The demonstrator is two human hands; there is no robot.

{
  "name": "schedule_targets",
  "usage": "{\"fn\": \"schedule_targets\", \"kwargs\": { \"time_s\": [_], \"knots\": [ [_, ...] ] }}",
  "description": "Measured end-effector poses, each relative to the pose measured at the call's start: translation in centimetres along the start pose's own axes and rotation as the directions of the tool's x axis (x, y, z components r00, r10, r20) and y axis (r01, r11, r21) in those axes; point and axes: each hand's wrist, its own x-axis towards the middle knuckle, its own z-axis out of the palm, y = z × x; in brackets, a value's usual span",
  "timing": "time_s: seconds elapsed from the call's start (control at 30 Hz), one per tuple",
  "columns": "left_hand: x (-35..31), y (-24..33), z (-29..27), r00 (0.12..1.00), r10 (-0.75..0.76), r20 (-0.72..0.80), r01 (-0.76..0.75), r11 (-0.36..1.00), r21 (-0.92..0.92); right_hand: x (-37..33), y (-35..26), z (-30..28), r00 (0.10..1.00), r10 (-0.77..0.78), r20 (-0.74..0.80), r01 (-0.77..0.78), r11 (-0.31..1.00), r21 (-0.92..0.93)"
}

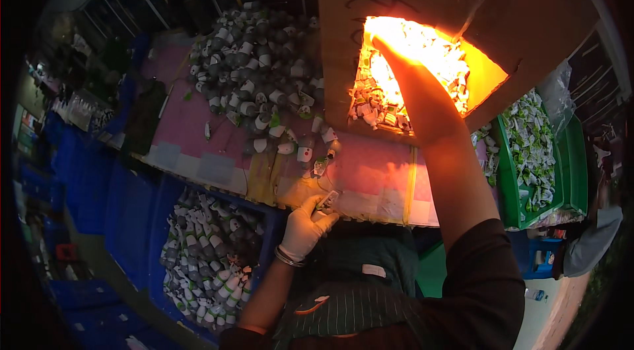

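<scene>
My left hand (302, 234), in a white glove, pinches a small pale piece with dark marks (328, 201) at the table's front edge. My right arm reaches up and forward through a bright, glowing opening in a cardboard sheet (343, 79). The right hand (391, 49) is over many small pale pieces (373, 111) inside the opening; glare washes out its fingers. Just beyond the left hand, a few loose grey-and-white pieces, some with green tags (320, 166), lie on the pink tabletop (353, 168).
A large heap of grey-and-white rounded pieces (254, 66) covers the table's far left. Similar pieces fill a blue bin (155, 271) below the edge. At right, a green tray (508, 181) holds green-and-white packets (531, 152). A person's grey sleeve (591, 244) shows at far right.
</scene>
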Motion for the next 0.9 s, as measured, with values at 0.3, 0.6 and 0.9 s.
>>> {"fn": "schedule_targets", "kwargs": {
  "time_s": [0.3, 0.6, 0.9],
  "knots": [
    [-2.2, -1.0, -1.9, 0.99, -0.134, 0.051, 0.141, 0.973, -0.184, -8.8, 2.9, -4.9, 0.998, 0.057, 0.035, -0.053, 0.992, -0.112],
    [-0.5, -0.9, 0.4, 0.982, -0.147, 0.115, 0.174, 0.943, -0.282, -20.7, -0.9, -6.7, 0.944, 0.259, 0.204, -0.309, 0.479, 0.821],
    [2.8, 0.7, 3.9, 0.998, 0.016, -0.059, -0.038, 0.915, -0.402, -34.4, -5.4, -4.9, 0.69, 0.162, 0.705, -0.723, 0.121, 0.68]
  ]
}}
